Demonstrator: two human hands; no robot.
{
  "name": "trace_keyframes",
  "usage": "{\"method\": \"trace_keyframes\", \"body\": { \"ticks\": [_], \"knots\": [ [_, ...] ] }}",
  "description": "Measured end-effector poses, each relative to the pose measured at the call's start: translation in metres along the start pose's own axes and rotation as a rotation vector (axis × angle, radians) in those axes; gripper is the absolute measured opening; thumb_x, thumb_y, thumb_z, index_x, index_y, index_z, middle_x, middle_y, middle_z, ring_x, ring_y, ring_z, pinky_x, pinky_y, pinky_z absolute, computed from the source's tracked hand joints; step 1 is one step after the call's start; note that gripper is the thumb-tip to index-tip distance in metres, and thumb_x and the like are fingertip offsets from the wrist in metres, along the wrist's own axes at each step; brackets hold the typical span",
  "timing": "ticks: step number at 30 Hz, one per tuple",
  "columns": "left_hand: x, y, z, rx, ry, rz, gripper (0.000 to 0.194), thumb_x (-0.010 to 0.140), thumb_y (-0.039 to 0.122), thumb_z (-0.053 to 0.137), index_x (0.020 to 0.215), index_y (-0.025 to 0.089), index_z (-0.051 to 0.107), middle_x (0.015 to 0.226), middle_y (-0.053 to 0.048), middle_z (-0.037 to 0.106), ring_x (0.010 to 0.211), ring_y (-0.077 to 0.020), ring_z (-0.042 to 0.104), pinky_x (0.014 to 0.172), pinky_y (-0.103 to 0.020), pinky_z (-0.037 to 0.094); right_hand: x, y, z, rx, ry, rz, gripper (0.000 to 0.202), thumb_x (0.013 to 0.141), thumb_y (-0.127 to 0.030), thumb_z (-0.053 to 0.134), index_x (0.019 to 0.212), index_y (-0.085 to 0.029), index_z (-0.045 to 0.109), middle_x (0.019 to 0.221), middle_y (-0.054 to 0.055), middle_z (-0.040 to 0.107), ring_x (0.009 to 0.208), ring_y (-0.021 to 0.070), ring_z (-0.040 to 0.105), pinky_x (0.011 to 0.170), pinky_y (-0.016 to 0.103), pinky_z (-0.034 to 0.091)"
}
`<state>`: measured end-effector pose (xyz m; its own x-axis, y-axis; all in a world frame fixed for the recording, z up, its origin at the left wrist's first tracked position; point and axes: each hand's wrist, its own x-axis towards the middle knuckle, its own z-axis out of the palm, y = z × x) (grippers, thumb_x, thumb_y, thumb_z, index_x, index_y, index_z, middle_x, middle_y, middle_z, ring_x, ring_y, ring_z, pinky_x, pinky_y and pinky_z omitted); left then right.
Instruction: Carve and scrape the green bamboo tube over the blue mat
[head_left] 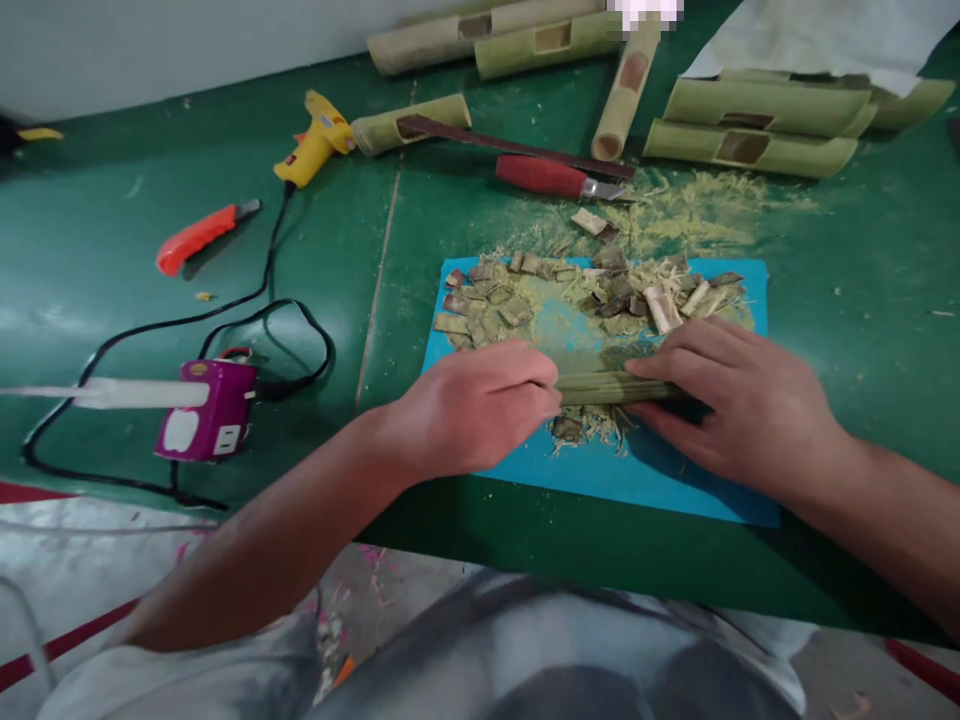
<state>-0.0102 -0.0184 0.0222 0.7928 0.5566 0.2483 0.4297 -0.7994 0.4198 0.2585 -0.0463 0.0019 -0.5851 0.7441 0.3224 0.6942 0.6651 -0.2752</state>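
Item: green ridged piece, held over the blue sheet; left end gripped by the left hand, fingers curled, right end between thumb and fingers of the right hand. Item: purple box on the green table, bearing a yellow round sticker and white patch (any lettering too small to read).

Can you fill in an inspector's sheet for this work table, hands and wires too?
Surface: green table, blue sheet on it.
Job's things: ridged green piece over the sheet.
Clutter: chips, pale dust; red-handled knife and orange cutter on the table.
Hands: left hand and right hand both hold the ridged green piece.
Cables: black cord from yellow glue gun, looping near purple box.
Surroundings: bamboo tubes with cut openings behind; pale floor below.
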Motion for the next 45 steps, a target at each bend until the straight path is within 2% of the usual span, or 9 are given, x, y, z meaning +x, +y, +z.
{"method": "trace_keyframes", "body": {
  "ticks": [4, 13, 23, 27, 32, 45],
  "knots": [
    [-0.0006, -0.0011, 0.0019, 0.027, 0.056, 0.040, 0.014, 0.093, 0.020, 0.053, 0.089, 0.018, 0.066, 0.094, -0.006, 0.069, 0.082, -0.0158, 0.063, 0.076, -0.030, 0.051, -0.0002, 0.0001, 0.0000, 0.000, -0.007, 0.001, 0.020, 0.089, -0.032, 0.058, 0.096, -0.016, 0.067, 0.087, 0.009, 0.065, 0.084, 0.0229, 0.061, 0.069, 0.036, 0.048],
    [0.0002, 0.0024, 0.0027, 0.016, 0.031, 0.040, 0.013, 0.093, 0.018, 0.054, 0.087, 0.018, 0.066, 0.092, -0.006, 0.069, 0.079, -0.0152, 0.063, 0.073, -0.029, 0.050, 0.0011, -0.0003, -0.0010, 0.011, -0.029, 0.024, 0.019, 0.088, -0.034, 0.059, 0.094, -0.018, 0.068, 0.088, 0.008, 0.066, 0.085, 0.0235, 0.062, 0.069, 0.036, 0.047],
    [0.0032, 0.0032, 0.0043, 0.038, 0.059, 0.062, 0.014, 0.093, 0.017, 0.053, 0.085, 0.016, 0.065, 0.091, -0.005, 0.068, 0.080, -0.0141, 0.062, 0.074, -0.027, 0.050, 0.0002, 0.0000, -0.0003, 0.023, -0.029, 0.027, 0.021, 0.089, -0.035, 0.058, 0.096, -0.018, 0.068, 0.088, 0.009, 0.066, 0.084, 0.0225, 0.061, 0.069, 0.035, 0.047],
    [0.0033, 0.0045, 0.0050, 0.028, 0.020, 0.092, 0.014, 0.093, 0.017, 0.053, 0.088, 0.018, 0.065, 0.093, -0.005, 0.069, 0.080, -0.0141, 0.062, 0.074, -0.028, 0.051, 0.0006, 0.0000, -0.0008, 0.014, -0.019, 0.023, 0.020, 0.089, -0.034, 0.057, 0.096, -0.018, 0.067, 0.087, 0.008, 0.065, 0.084, 0.0221, 0.061, 0.068, 0.035, 0.047],
    [0.0035, 0.0062, 0.0061, 0.036, 0.025, 0.030, 0.014, 0.093, 0.018, 0.053, 0.087, 0.018, 0.066, 0.091, -0.004, 0.068, 0.078, -0.0143, 0.061, 0.072, -0.028, 0.050, 0.0008, 0.0000, -0.0011, 0.013, -0.011, 0.005, 0.021, 0.089, -0.034, 0.058, 0.095, -0.016, 0.068, 0.086, 0.009, 0.065, 0.084, 0.0235, 0.061, 0.068, 0.036, 0.047],
    [0.0041, 0.0062, 0.0075, 0.056, 0.048, 0.057, 0.013, 0.092, 0.017, 0.054, 0.086, 0.017, 0.066, 0.091, -0.005, 0.068, 0.076, -0.0138, 0.059, 0.070, -0.028, 0.049, -0.0001, 0.0007, 0.0001, 0.015, -0.009, -0.005, 0.019, 0.089, -0.033, 0.058, 0.095, -0.018, 0.068, 0.085, 0.009, 0.065, 0.082, 0.0228, 0.060, 0.068, 0.037, 0.047]
  ]
}}
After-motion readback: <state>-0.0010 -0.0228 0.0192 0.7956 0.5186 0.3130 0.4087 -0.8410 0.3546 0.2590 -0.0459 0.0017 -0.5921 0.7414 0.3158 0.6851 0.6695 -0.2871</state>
